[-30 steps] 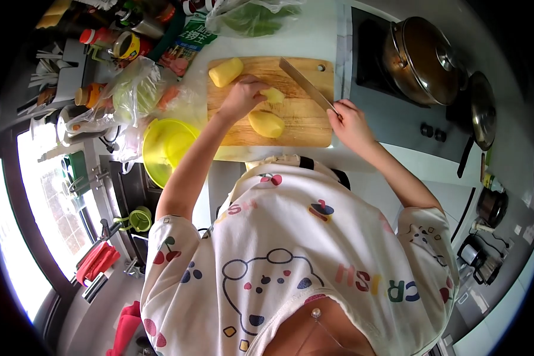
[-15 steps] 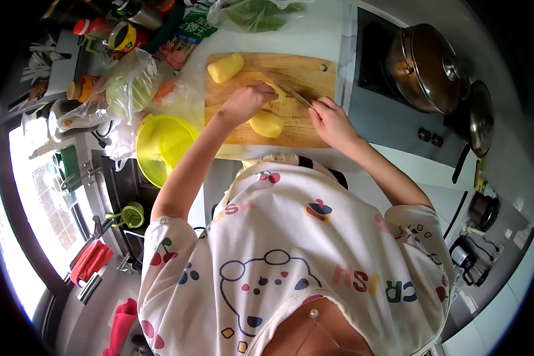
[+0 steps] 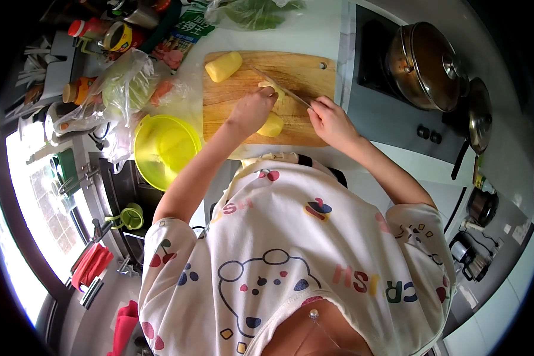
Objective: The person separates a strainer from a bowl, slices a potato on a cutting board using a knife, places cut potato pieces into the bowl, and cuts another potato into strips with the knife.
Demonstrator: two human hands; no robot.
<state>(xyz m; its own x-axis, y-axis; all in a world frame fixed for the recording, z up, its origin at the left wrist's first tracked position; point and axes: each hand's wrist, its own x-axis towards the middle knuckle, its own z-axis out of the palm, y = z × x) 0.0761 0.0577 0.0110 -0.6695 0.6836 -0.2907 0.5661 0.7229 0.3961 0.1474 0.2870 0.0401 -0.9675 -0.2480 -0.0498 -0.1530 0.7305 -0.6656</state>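
Observation:
My right hand [image 3: 333, 121] is closed around the handle of a knife [image 3: 288, 91], whose blade slants across the wooden cutting board [image 3: 302, 65]. Close to the blade, the bent fingers of my left hand [image 3: 254, 110] are pressed on a cut piece of peeled potato [image 3: 266, 85]; the fingers partly hide it. A larger potato piece [image 3: 272, 126] lies on the near side of the board, partly covered by my left hand. At the far left corner of the board rests another peeled potato [image 3: 223, 66].
A yellow-green bowl [image 3: 187, 133] stands left of the board, by the sink. Plastic bags with vegetables [image 3: 124, 89] and several jars sit behind it. On the right is a stove [image 3: 374, 113] with a lidded pot [image 3: 418, 65]. Bagged greens [image 3: 255, 15] lie beyond the board.
My left hand has come slightly nearer to my body, covering more of the near potato piece and exposing more of the cut piece by the blade. My right hand stays nearly in place with the knife.

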